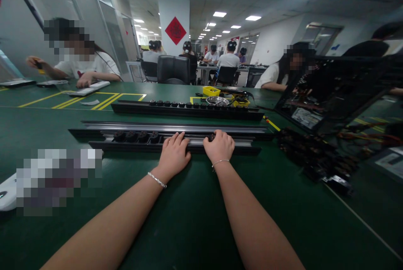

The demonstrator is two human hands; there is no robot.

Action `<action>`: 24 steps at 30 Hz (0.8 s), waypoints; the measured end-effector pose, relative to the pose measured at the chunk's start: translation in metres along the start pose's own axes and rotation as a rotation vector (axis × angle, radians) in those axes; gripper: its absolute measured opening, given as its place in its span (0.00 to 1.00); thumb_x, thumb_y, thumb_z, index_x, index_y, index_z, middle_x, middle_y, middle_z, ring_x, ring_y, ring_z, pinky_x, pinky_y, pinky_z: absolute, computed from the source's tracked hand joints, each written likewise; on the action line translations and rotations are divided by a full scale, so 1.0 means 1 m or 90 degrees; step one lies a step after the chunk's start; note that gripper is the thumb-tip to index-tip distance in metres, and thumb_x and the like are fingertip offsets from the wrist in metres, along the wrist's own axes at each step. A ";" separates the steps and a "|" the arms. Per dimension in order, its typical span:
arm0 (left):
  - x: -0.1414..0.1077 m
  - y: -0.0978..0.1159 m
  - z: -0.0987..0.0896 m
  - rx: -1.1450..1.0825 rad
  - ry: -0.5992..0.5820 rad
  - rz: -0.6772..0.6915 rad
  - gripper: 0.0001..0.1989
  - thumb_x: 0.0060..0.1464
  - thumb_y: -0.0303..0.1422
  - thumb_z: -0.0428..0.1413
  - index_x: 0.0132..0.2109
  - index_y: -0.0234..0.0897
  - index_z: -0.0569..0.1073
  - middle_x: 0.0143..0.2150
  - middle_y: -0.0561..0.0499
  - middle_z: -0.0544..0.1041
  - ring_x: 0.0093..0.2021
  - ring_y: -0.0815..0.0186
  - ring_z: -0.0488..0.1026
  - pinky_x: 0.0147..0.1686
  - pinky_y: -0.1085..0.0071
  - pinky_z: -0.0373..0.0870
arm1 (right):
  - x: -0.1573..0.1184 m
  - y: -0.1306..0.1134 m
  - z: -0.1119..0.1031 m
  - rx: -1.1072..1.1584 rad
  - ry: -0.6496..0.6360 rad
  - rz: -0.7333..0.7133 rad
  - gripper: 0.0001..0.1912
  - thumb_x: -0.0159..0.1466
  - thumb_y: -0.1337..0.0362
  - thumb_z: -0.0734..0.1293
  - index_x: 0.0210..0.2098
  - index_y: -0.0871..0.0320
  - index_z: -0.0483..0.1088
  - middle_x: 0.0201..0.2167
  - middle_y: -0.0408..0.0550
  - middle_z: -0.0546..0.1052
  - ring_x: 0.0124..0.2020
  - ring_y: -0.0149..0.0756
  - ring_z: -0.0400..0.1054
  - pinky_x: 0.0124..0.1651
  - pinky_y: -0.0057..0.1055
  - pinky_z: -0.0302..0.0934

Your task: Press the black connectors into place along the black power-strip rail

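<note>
A long black channel (239,150) lies crosswise on the green table in front of me, with several round black socket modules (143,137) sitting in its left part. My left hand (174,154) rests over the channel just right of those modules, its fingers stretched forward and apart. Farther right, my right hand (219,147) has its thumb and fingers closed around a small black socket module (211,137), mostly hidden by the hand, at the channel's opening. Directly behind lies another long black channel (103,126) with a shiny inner face.
A third black channel (189,111) holding a row of modules lies farther back. Beyond it are a yellow bin (210,90) and a metal dish (217,101). Dark parts (315,152) pile up at right, beside a black frame. A blurred-out white object (8,194) lies left. People sit around.
</note>
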State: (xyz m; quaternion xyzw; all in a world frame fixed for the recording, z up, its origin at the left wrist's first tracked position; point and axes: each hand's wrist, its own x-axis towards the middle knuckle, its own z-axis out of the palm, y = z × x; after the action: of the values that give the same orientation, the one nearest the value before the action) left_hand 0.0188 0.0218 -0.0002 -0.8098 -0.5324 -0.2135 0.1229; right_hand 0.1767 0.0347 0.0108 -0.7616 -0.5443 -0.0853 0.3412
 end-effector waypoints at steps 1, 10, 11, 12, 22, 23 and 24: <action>0.000 0.000 0.000 0.001 0.000 0.002 0.20 0.53 0.36 0.50 0.53 0.39 0.69 0.63 0.44 0.63 0.63 0.54 0.57 0.58 0.55 0.55 | 0.000 0.001 0.000 0.003 -0.003 0.002 0.18 0.54 0.59 0.62 0.42 0.59 0.69 0.40 0.55 0.74 0.46 0.46 0.63 0.52 0.40 0.49; -0.001 -0.002 -0.001 -0.011 -0.005 -0.002 0.20 0.52 0.35 0.50 0.53 0.41 0.69 0.62 0.46 0.64 0.63 0.55 0.58 0.59 0.56 0.55 | -0.003 0.009 0.003 0.005 0.072 0.025 0.20 0.53 0.57 0.63 0.42 0.60 0.70 0.45 0.58 0.72 0.50 0.49 0.59 0.54 0.44 0.46; -0.001 -0.002 -0.001 -0.012 -0.006 -0.001 0.20 0.52 0.35 0.50 0.53 0.41 0.69 0.62 0.46 0.64 0.63 0.56 0.58 0.59 0.56 0.55 | -0.003 0.010 0.003 0.005 0.072 0.024 0.20 0.53 0.56 0.63 0.41 0.60 0.70 0.44 0.58 0.72 0.50 0.50 0.58 0.54 0.45 0.46; -0.001 -0.003 -0.002 -0.013 -0.006 0.000 0.20 0.52 0.34 0.50 0.53 0.41 0.69 0.62 0.46 0.64 0.63 0.56 0.58 0.59 0.56 0.55 | -0.003 0.011 0.003 0.005 0.068 0.022 0.20 0.53 0.56 0.63 0.40 0.60 0.70 0.44 0.58 0.72 0.50 0.50 0.58 0.54 0.45 0.47; 0.000 -0.003 -0.002 -0.002 -0.007 0.009 0.14 0.53 0.34 0.50 0.47 0.38 0.71 0.63 0.44 0.63 0.63 0.55 0.58 0.58 0.57 0.57 | 0.002 0.014 0.000 0.010 0.022 0.043 0.21 0.54 0.57 0.63 0.44 0.60 0.69 0.43 0.57 0.73 0.50 0.49 0.60 0.53 0.43 0.48; 0.000 -0.003 -0.002 -0.002 -0.008 0.009 0.14 0.53 0.34 0.50 0.46 0.38 0.71 0.62 0.44 0.63 0.63 0.55 0.58 0.58 0.56 0.57 | 0.003 0.015 -0.002 0.006 0.013 0.042 0.21 0.54 0.57 0.63 0.44 0.60 0.69 0.43 0.56 0.73 0.49 0.49 0.60 0.52 0.43 0.49; 0.000 -0.003 -0.002 -0.002 -0.009 0.009 0.14 0.53 0.34 0.50 0.46 0.37 0.71 0.62 0.44 0.63 0.63 0.55 0.58 0.58 0.56 0.57 | 0.004 0.016 -0.003 0.001 0.006 0.040 0.20 0.54 0.58 0.62 0.44 0.59 0.69 0.43 0.56 0.74 0.48 0.49 0.61 0.52 0.43 0.49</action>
State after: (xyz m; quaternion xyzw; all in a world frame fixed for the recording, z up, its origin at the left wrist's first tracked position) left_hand 0.0151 0.0217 0.0015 -0.8151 -0.5274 -0.2079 0.1190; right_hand 0.1928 0.0330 0.0083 -0.7777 -0.5184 -0.0775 0.3470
